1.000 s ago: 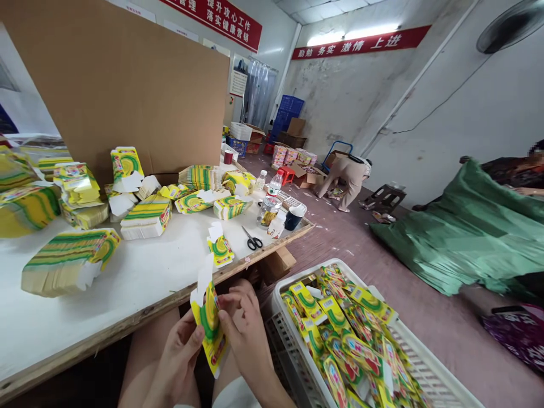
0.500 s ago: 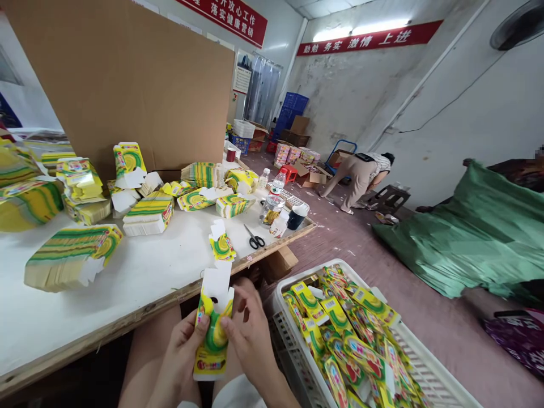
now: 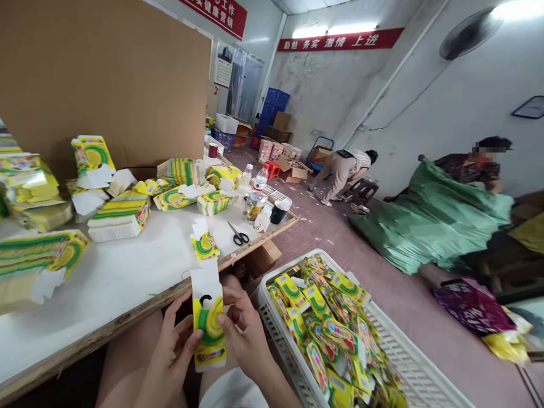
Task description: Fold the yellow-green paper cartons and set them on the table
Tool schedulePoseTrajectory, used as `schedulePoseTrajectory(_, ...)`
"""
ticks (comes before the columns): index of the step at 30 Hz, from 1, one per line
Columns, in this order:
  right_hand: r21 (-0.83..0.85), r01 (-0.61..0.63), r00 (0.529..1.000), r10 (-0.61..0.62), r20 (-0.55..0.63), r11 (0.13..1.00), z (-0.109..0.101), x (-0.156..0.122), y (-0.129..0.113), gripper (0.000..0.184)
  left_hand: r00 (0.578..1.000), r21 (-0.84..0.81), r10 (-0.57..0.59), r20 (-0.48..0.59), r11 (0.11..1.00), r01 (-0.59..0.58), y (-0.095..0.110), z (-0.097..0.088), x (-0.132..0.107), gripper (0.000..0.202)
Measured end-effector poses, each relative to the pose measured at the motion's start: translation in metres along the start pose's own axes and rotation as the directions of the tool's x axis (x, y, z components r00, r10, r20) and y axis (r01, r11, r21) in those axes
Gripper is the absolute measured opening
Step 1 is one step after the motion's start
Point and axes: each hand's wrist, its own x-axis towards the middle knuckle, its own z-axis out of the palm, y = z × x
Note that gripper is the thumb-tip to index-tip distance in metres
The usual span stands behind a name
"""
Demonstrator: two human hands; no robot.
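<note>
Over my lap I hold a yellow and green printed carton (image 3: 209, 323) with a lemon picture, its white top flap standing up. My left hand (image 3: 176, 343) grips its left edge, thumb on the front. My right hand (image 3: 244, 326) pinches its right edge, thumb on the front too. A dark curved shape shows at the carton's upper opening; I cannot make out what it is. Just beyond, a small flattened carton (image 3: 204, 245) lies on the white table (image 3: 148, 266), near the black scissors (image 3: 238, 235).
Stacks of folded cartons (image 3: 121, 215) fill the table before a tall cardboard sheet (image 3: 106, 85). To my right, a white plastic basket (image 3: 408, 345) holds many cartons and packets. A jar (image 3: 254, 205), bottles and a dark mug (image 3: 279, 212) stand at the corner. Two people and a green sack (image 3: 437, 221) are beyond.
My view has swung right, bringing the person behind the green sack into sight. The carton's front panel lies flatter across its opening, and my left fingers have shifted behind its left edge.
</note>
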Motion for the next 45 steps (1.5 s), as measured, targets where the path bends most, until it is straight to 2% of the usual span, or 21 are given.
schedulePoseTrajectory(3, 0.021, -0.014, 0.991, 0.011, 0.13, 1.0, -0.01, 0.0, -0.005, 0.041, 0.992, -0.002, -0.069, 0.105, 0.998, 0.069, 0.007, -0.003, -0.003, 0.068)
schedulePoseTrajectory(6, -0.025, -0.067, 0.976, 0.071, 0.207, 0.997, -0.018, -0.001, -0.008, 0.029, 0.963, -0.019, -0.16, 0.217, 0.986, 0.168, 0.009, -0.006, -0.007, 0.059)
schedulePoseTrajectory(8, -0.064, -0.096, 0.965, 0.109, 0.238, 0.993, -0.021, -0.002, -0.011, 0.027, 0.94, -0.033, -0.202, 0.276, 0.975, 0.219, 0.007, -0.007, -0.009, 0.051)
schedulePoseTrajectory(10, -0.105, -0.074, 0.97, 0.096, 0.225, 0.992, -0.022, -0.002, -0.015, 0.031, 0.929, -0.047, -0.208, 0.305, 0.971, 0.233, 0.003, -0.006, -0.011, 0.045)
schedulePoseTrajectory(13, -0.195, 0.021, 0.989, 0.008, 0.148, 0.981, -0.02, -0.001, -0.018, 0.029, 0.931, -0.061, -0.197, 0.308, 0.972, 0.226, -0.003, -0.004, -0.01, 0.042)
schedulePoseTrajectory(16, -0.158, 0.035, 0.997, -0.024, 0.069, 0.987, -0.017, 0.0, -0.015, 0.014, 0.948, -0.059, -0.173, 0.267, 0.979, 0.196, -0.004, -0.002, -0.009, 0.042)
schedulePoseTrajectory(19, -0.091, 0.046, 0.999, -0.048, -0.019, 0.995, -0.016, 0.001, -0.011, 0.025, 0.969, -0.071, -0.138, 0.204, 0.985, 0.155, -0.003, 0.001, -0.009, 0.058)
schedulePoseTrajectory(21, -0.113, 0.073, 0.997, -0.073, 0.002, 0.991, -0.018, 0.002, -0.013, 0.023, 0.971, -0.045, -0.116, 0.209, 0.991, 0.128, -0.002, 0.0, -0.008, 0.071)
schedulePoseTrajectory(22, -0.132, 0.093, 0.995, -0.09, 0.032, 0.987, -0.02, 0.002, -0.016, 0.02, 0.966, -0.008, -0.106, 0.235, 0.994, 0.111, -0.001, 0.0, -0.007, 0.07)
schedulePoseTrajectory(24, -0.173, 0.124, 0.991, -0.112, 0.078, 0.977, -0.025, 0.002, -0.021, 0.022, 0.952, 0.093, -0.09, 0.292, 0.993, 0.065, -0.001, -0.003, -0.005, 0.056)
schedulePoseTrajectory(26, -0.22, 0.081, 0.992, -0.057, 0.11, 0.972, -0.029, 0.001, -0.024, 0.024, 0.948, 0.178, -0.061, 0.313, 0.984, 0.005, -0.001, -0.005, -0.003, 0.041)
schedulePoseTrajectory(27, -0.245, 0.021, 0.991, 0.011, 0.13, 0.969, -0.031, 0.001, -0.024, 0.024, 0.949, 0.204, -0.042, 0.311, 0.979, -0.023, -0.002, -0.006, -0.002, 0.038)
schedulePoseTrajectory(29, -0.299, -0.105, 0.972, 0.161, 0.169, 0.949, -0.031, -0.001, -0.019, 0.033, 0.945, 0.238, -0.025, 0.327, 0.97, -0.057, -0.002, -0.006, -0.002, 0.037)
schedulePoseTrajectory(31, -0.362, -0.158, 0.959, 0.23, 0.164, 0.918, -0.029, -0.002, -0.013, 0.041, 0.929, 0.24, -0.047, 0.368, 0.97, -0.046, -0.003, -0.004, -0.003, 0.04)
schedulePoseTrajectory(35, -0.502, -0.129, 0.975, 0.203, 0.095, 0.855, -0.024, -0.002, -0.005, 0.032, 0.917, 0.186, -0.093, 0.388, 0.982, 0.021, -0.005, -0.002, -0.004, 0.046)
schedulePoseTrajectory(39, -0.511, -0.115, 0.974, 0.197, 0.11, 0.852, -0.023, -0.001, -0.005, 0.039, 0.928, 0.15, -0.113, 0.354, 0.987, 0.063, -0.006, -0.004, -0.002, 0.046)
schedulePoseTrajectory(42, -0.529, -0.124, 0.969, 0.217, 0.117, 0.84, -0.021, -0.002, -0.003, 0.042, 0.933, 0.15, -0.11, 0.342, 0.987, 0.062, -0.006, -0.002, -0.001, 0.044)
schedulePoseTrajectory(45, -0.597, -0.171, 0.974, 0.225, 0.017, 0.784, -0.016, -0.002, 0.002, 0.041, 0.942, 0.169, -0.081, 0.327, 0.985, 0.026, -0.008, 0.002, 0.0, 0.042)
